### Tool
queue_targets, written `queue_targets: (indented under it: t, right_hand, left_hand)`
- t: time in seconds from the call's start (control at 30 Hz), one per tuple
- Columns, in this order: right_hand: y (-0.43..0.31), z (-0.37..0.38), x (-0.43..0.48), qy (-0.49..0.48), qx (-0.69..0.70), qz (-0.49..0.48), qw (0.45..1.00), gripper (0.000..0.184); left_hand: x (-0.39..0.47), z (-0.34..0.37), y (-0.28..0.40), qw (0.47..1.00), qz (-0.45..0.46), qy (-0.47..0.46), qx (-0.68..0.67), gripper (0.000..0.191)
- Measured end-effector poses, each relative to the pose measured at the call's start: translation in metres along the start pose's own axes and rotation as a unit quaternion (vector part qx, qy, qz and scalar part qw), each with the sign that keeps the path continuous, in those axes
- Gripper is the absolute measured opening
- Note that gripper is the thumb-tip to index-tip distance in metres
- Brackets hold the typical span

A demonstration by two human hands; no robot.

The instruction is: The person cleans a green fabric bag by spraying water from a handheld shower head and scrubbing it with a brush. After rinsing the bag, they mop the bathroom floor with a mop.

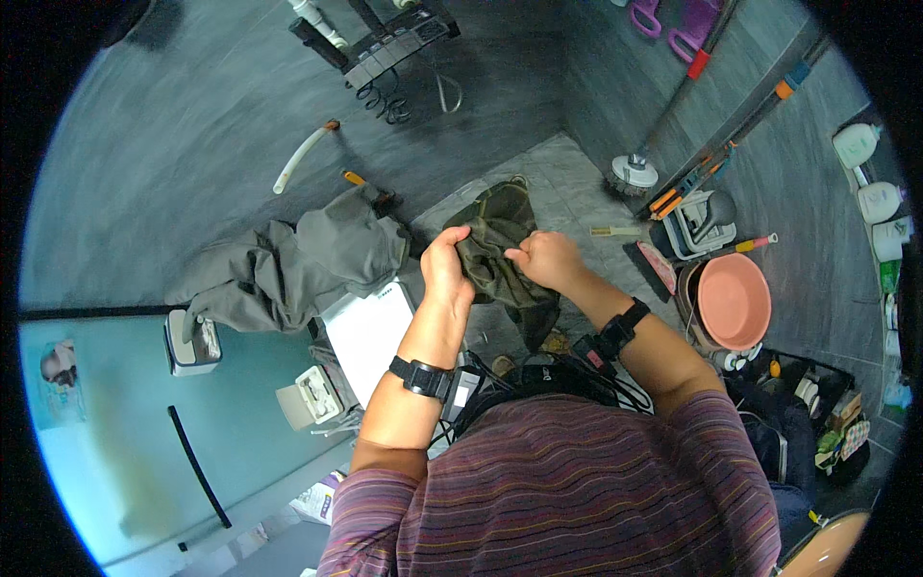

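Observation:
A dark olive piece of cloth, perhaps a garment, hangs bunched between my two hands, above the tiled floor. My left hand grips its left edge, with the thumb laid toward the fabric. On the cloth's right side, my right hand is closed around a fold. Both wrists wear black straps with small devices. Grey fabric lies heaped to the left, partly over a white surface.
At right are a pink basin, a round floor brush, long-handled tools and a dustpan-like brush. A white hose juts from the wall. A frosted glass panel stands at left.

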State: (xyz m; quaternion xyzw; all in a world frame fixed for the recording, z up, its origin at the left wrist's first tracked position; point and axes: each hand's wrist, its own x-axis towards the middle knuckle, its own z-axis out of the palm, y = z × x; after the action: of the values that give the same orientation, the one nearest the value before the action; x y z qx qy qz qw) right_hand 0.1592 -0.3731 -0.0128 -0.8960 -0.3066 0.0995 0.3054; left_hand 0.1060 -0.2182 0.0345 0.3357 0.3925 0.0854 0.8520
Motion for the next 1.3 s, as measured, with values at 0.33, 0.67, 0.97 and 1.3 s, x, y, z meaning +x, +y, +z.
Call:
queue_targets:
  t: [0.33, 0.67, 0.97, 1.3]
  right_hand:
    - [-0.036, -0.056, 0.039, -0.032, 0.486, 0.078, 0.870, 0.032]
    - [-0.016, -0.075, 0.045, 0.104, 0.531, 0.311, 0.781, 0.020]
    - [0.012, -0.064, 0.017, 0.005, 0.595, 0.224, 0.772, 0.022]
    - [0.004, -0.038, -0.008, -0.074, 0.547, 0.184, 0.814, 0.029]
  left_hand:
    - [-0.004, -0.018, 0.047, 0.732, 0.417, 0.177, 0.509, 0.033]
    - [-0.051, -0.034, -0.007, 0.518, 0.516, -0.223, 0.645, 0.015]
    - [-0.042, -0.076, 0.034, 0.471, 0.405, -0.305, 0.722, 0.012]
    - [0.012, -0.045, -0.035, 0.631, 0.322, -0.164, 0.687, 0.024]
